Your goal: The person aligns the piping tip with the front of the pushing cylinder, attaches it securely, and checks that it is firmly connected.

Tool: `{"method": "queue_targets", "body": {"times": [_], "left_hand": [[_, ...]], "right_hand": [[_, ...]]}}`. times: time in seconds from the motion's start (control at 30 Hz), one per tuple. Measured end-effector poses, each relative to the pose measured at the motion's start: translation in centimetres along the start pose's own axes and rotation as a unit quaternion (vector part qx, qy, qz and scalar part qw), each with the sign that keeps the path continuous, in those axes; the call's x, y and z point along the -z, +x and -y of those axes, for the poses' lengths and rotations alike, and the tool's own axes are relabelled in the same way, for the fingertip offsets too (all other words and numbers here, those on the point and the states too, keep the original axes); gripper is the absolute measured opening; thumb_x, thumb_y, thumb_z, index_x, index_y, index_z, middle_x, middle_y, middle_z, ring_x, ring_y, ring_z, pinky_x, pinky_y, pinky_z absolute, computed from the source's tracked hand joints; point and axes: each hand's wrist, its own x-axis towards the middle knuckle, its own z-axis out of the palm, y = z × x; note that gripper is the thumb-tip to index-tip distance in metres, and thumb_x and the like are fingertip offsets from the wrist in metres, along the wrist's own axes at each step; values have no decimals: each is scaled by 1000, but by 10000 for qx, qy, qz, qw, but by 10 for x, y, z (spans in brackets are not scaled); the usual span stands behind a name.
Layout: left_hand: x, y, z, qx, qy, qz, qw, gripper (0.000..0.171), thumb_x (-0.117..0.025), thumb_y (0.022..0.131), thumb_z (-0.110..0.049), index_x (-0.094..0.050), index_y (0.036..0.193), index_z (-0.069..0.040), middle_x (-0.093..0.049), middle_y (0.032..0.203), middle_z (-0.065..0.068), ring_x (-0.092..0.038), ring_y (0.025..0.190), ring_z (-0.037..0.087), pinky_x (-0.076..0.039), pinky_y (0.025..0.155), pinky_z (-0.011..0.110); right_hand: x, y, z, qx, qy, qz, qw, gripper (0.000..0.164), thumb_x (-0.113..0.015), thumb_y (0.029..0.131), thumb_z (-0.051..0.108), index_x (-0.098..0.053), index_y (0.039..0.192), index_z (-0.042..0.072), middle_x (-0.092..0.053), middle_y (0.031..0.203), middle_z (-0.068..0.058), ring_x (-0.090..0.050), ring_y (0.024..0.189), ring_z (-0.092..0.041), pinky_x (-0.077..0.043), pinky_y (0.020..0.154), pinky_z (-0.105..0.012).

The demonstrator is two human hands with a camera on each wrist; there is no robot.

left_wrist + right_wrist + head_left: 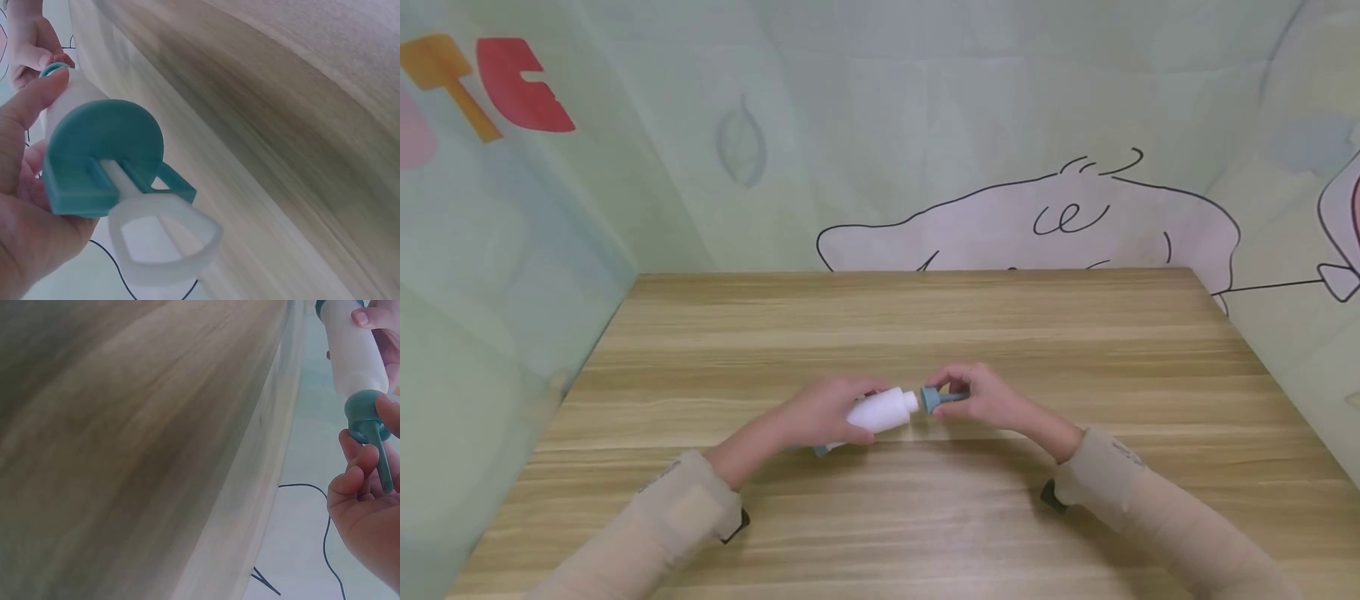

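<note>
A white tube point(883, 411), shaped like the barrel of a large toy syringe, is gripped by the left hand point(822, 408) over the middle of the table. In the left wrist view its rear end bears a teal flange point(106, 147) and a white ring handle point(165, 272). The right hand point(988, 398) pinches a teal nozzle point(930, 400) with a thin stem point(381, 462). The nozzle's wide mouth faces the narrow white neck point(912, 402) of the tube, with a small gap between them in the head view.
Both hands work above a wood-grain table point(925, 317). Behind it and at its left hangs a pale cloth backdrop point(880, 125) with printed drawings. Beige sleeves point(677, 508) cover the forearms, and a dark piece point(1054, 495) shows under the right cuff.
</note>
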Motion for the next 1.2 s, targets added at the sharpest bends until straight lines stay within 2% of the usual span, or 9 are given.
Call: {"method": "queue_targets", "body": {"times": [0.2, 0.6, 0.9, 1.2], "left_hand": [[0, 2, -7, 61, 59, 88, 9999, 55, -73, 69, -24, -53, 119, -12, -61, 106, 1, -54, 85, 12, -45, 71, 30], [3, 5, -14, 109, 58, 142, 9998, 54, -73, 70, -23, -53, 119, -13, -61, 109, 1, -54, 88, 13, -45, 74, 32], [2, 7, -14, -24, 75, 128, 9999, 52, -73, 69, -22, -55, 117, -14, -61, 106, -1, -53, 84, 12, -44, 72, 30], [0, 10, -9, -296, 44, 227, 9993, 52, -73, 70, -24, -54, 117, -15, -62, 103, -3, -53, 82, 10, -44, 68, 26]], "right_hand": [[0, 1, -1, 89, 56, 46, 9999, 27, -70, 72, 9, -62, 98, 4, -61, 72, -10, -47, 57, -8, -41, 54, -19], [0, 2, 1, 196, -42, 138, 9997, 27, -71, 72, 8, -62, 97, 4, -62, 76, -11, -47, 58, -7, -43, 55, -19], [-1, 1, 3, 218, -109, 270, 9993, 26, -71, 73, 12, -62, 96, 4, -63, 79, -10, -48, 60, -7, -45, 58, -19], [-3, -2, 8, 358, -210, 142, 9990, 24, -71, 72, 7, -62, 94, 6, -61, 77, -7, -46, 59, -6, -49, 60, -19]]}}
